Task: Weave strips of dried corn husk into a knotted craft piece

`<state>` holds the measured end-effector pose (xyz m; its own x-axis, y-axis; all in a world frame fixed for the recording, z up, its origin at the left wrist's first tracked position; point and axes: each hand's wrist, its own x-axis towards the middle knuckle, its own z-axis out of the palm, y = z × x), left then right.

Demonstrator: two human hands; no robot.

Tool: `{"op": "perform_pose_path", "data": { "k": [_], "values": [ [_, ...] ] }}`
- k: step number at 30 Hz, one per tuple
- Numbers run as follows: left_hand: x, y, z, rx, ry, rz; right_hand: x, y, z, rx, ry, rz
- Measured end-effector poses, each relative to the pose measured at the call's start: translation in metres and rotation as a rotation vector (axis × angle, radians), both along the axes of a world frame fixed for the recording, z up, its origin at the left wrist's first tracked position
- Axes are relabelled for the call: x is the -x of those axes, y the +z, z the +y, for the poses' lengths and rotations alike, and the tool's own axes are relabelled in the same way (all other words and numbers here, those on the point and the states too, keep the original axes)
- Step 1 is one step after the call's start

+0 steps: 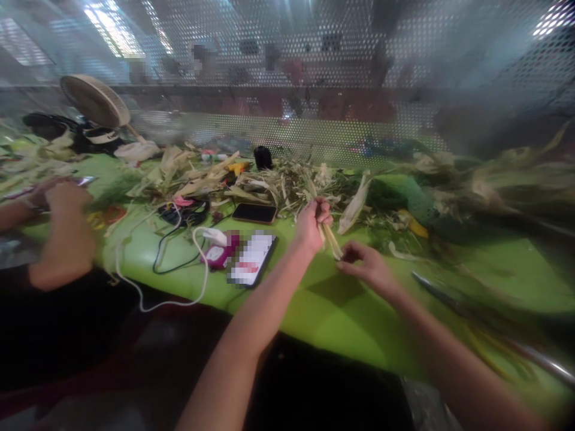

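1. From my distant seat, through the head view, I see the left hand (313,222) with its fingers curled in, pinching a slim bundle of pale yellow, dry-looking leaf strips (331,240).
2. The bundle slants down from that grip, above a glossy bright-green tabletop (309,326), its lower end pointing toward the right hand (365,263).
3. The right hand's thumb and forefinger curve toward each other at that end; I cannot tell whether they pinch it or sit just beside it.
4. I judge the strips very light and papery, springy along their length but apt to split or fan apart. I would hold them where they gather, flat between finger pads, with gentle pressure.
5. Behind the hands lies a tangled heap of dried, straw-coloured leaves (265,182); a black-edged phone with a lit white screen (254,260) rests left of them.
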<state>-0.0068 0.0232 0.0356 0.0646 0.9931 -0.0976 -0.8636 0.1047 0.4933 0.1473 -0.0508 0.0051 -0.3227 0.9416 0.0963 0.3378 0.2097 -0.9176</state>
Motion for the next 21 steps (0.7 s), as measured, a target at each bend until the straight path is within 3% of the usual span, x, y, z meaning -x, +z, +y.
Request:
{"op": "perform_pose_path", "data": {
  "k": [7,13,21],
  "values": [
    [-0.003,-0.005,-0.001,-0.029,-0.055,-0.003,0.001,-0.014,0.004,-0.104,-0.082,-0.131],
    [-0.005,-0.001,-0.004,0.001,-0.051,0.042,0.000,-0.013,0.005,-0.117,-0.103,-0.149],
    [-0.005,-0.003,-0.003,-0.034,-0.062,0.029,0.001,-0.006,0.002,0.076,-0.026,0.037]
  ]
}}
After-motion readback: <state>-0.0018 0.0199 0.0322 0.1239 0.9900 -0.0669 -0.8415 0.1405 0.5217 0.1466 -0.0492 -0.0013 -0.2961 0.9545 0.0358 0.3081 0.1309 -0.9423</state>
